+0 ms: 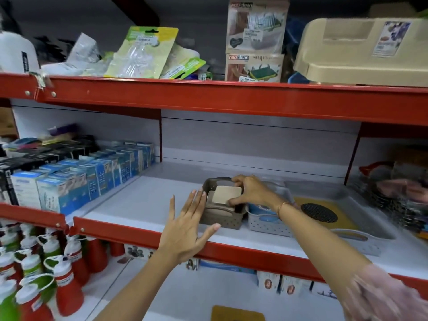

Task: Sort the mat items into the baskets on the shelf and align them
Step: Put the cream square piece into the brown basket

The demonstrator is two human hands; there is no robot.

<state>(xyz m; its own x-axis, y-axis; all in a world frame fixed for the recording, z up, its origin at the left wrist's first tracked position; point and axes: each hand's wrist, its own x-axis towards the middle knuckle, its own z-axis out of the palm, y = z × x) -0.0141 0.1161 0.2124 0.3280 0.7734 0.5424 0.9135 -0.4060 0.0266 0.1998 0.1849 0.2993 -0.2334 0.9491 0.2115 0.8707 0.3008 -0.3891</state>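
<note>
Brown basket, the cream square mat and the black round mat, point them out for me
brown basket (216, 220): head view, front perforated wall.
cream square mat (228, 194): head view, middle of its top face.
black round mat (319, 212): head view, centre of the mesh disc.

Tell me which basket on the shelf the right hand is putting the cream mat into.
The brown basket, leftmost of the three. The right hand holds the cream mat over it; the white basket and the big grey tray sit further right.

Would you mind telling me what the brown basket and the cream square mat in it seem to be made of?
Brown basket: likely moulded plastic, matte, with rows of small punched holes in its wall. Cream square mat, held by the right hand: smooth, flat and stiff-looking; possibly silicone or plastic, hard to tell.
</note>
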